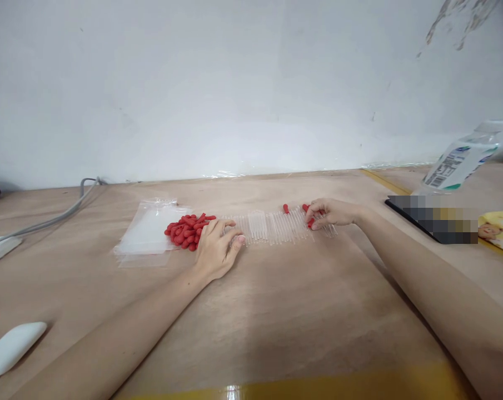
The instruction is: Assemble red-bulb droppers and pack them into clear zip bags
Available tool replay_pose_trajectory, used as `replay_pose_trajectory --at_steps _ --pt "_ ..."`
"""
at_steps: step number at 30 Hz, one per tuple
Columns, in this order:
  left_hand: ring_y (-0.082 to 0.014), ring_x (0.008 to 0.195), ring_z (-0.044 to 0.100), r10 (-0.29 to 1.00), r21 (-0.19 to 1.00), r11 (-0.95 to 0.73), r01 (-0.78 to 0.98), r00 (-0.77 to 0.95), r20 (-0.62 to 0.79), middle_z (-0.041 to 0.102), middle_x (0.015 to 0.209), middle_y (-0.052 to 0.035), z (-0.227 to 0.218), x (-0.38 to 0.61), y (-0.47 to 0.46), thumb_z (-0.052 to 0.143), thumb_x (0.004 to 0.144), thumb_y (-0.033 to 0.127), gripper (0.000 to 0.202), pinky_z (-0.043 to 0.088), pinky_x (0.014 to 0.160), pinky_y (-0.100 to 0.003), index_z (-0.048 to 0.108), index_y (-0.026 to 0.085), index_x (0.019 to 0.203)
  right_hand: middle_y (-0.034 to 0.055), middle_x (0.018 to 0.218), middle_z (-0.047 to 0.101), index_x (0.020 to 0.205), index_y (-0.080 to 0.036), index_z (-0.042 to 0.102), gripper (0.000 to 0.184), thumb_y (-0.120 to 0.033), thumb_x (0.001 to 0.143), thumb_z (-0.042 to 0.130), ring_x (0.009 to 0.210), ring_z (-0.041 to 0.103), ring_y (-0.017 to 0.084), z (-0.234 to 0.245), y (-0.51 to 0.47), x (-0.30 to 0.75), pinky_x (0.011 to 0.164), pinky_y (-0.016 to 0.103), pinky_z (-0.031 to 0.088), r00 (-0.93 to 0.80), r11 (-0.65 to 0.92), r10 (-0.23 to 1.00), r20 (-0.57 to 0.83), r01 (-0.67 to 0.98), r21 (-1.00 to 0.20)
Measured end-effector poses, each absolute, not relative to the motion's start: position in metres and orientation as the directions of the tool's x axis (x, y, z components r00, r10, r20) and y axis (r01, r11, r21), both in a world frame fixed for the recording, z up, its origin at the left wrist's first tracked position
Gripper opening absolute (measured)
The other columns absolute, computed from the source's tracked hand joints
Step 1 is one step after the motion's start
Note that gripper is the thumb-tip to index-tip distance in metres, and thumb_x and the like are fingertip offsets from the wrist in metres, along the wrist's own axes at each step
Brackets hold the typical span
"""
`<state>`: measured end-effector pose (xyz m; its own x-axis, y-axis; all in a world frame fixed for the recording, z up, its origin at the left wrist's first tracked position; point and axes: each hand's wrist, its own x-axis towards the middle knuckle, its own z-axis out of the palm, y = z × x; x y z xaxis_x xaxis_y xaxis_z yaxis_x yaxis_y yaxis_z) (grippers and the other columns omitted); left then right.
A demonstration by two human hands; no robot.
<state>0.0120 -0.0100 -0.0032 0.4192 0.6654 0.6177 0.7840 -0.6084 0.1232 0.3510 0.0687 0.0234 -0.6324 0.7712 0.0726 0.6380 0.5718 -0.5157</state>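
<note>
Pinches a red bulb now with the right hand, thumb against fingertips. Reaches over the right end of a row of clear tubes, lying side by side between both hands, with long axes pointing away from the body toward the wall, a little askew under the right fingers. Over to the left hand: curls above the row's left end with fingers bent; cannot tell of any grip beneath the fingertips. Has a heap of red bulbs just left of that hand, pointing every which way, and beyond, stacked clear bags. Shows another red bulb just left of the right hand, at the tubes' far ends, aligned roughly lengthwise with them. Well right of the right hand, includes a clear bottle.
</note>
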Motion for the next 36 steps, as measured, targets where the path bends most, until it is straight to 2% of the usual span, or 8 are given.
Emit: replay_pose_trajectory --at_steps 5,9,12,14,19,25,31,36 --pt "-0.0274 0.101 0.047 0.707 0.09 -0.474 0.876 0.317 0.632 0.057 0.108 -0.0091 -0.002 0.014 -0.01 0.045 0.086 0.031 0.022 0.033 0.082 -0.044 0.064 0.021 0.09 0.0029 0.077 0.059 0.073 -0.02 0.066 0.026 -0.044 0.066 0.065 0.069 0.053 0.014 0.03 0.065 0.345 0.064 0.028 0.044 -0.568 0.564 0.8 0.193 0.605 -0.562" --pt "-0.0331 0.105 0.043 0.734 0.06 -0.321 0.945 0.208 0.647 0.053 0.114 -0.0134 0.0 0.014 -0.008 0.051 0.079 0.029 0.022 0.03 0.083 -0.049 0.062 0.018 0.095 0.004 0.083 0.062 0.079 -0.02 0.06 0.022 -0.04 0.073 0.06 0.072 0.056 0.016 0.031 0.054 0.318 0.063 0.03 0.043 -0.31 0.503 0.861 0.403 0.629 -0.593" --pt "-0.0358 0.109 0.039 0.745 0.039 -0.287 0.957 0.197 0.637 0.05 0.118 -0.0155 0.001 0.013 -0.005 0.052 0.078 0.032 0.022 0.029 0.083 -0.051 0.062 0.017 0.091 0.0059 0.082 0.063 0.081 -0.02 0.059 0.015 -0.034 0.077 0.057 0.08 0.056 0.02 0.019 0.041 0.284 0.065 0.033 0.041 -0.146 0.522 0.787 0.599 0.675 -0.521" --pt "-0.0368 0.11 0.038 0.754 0.028 -0.285 0.958 0.206 0.623 0.048 0.12 -0.0165 0.001 0.012 -0.003 0.053 0.077 0.034 0.022 0.029 0.084 -0.053 0.063 0.017 0.088 0.0053 0.08 0.064 0.083 -0.02 0.059 0.011 -0.03 0.08 0.055 0.082 0.054 0.022 0.008 0.03 0.262 0.074 0.037 0.038 -0.23 0.587 0.72 0.655 0.705 -0.397" --pt "-0.0349 0.108 0.04 0.747 0.022 -0.318 0.948 0.236 0.622 0.049 0.118 -0.0147 0.01 0.016 0.006 0.054 0.077 0.035 0.02 0.028 0.084 -0.052 0.064 0.018 0.081 0.005 0.08 0.064 0.083 -0.019 0.058 0.009 -0.025 0.083 0.051 0.08 0.052 0.021 -0.012 0.011 0.236 0.075 0.036 0.032 -0.443 0.709 0.6 0.666 0.68 -0.187" --pt "-0.0338 0.096 0.043 0.832 0.093 -0.278 0.956 0.191 0.521 0.052 0.096 -0.0156 0.016 0.051 0.03 0.053 0.076 0.04 0.028 0.031 0.08 -0.049 0.066 0.015 0.073 0.0048 0.079 0.062 0.085 -0.02 0.058 0.008 -0.025 0.082 0.052 0.08 0.05 0.021 -0.016 0.011 0.239 0.073 0.034 0.032 -0.462 0.719 0.603 0.65 0.668 -0.193" --pt "-0.0383 0.099 0.043 0.936 0.106 -0.093 0.99 0.051 0.347 0.054 0.097 -0.0221 0.014 0.073 0.054 0.049 0.075 0.042 0.037 0.032 0.08 -0.049 0.068 0.01 0.073 0.0041 0.077 0.062 0.084 -0.02 0.059 0.009 -0.024 0.083 0.051 0.077 0.049 0.02 -0.014 0.01 0.239 0.072 0.034 0.032 -0.477 0.717 0.599 0.643 0.677 -0.166" --pt "-0.0385 0.098 0.047 0.951 0.134 -0.042 0.99 -0.002 0.309 0.057 0.097 -0.0237 0.015 0.075 0.061 0.052 0.073 0.04 0.034 0.034 0.079 -0.05 0.066 0.009 0.073 0.0048 0.078 0.062 0.084 -0.019 0.06 0.01 -0.024 0.083 0.051 0.077 0.049 0.02 -0.015 0.01 0.239 0.073 0.035 0.034 -0.48 0.732 0.601 0.639 0.653 -0.197"
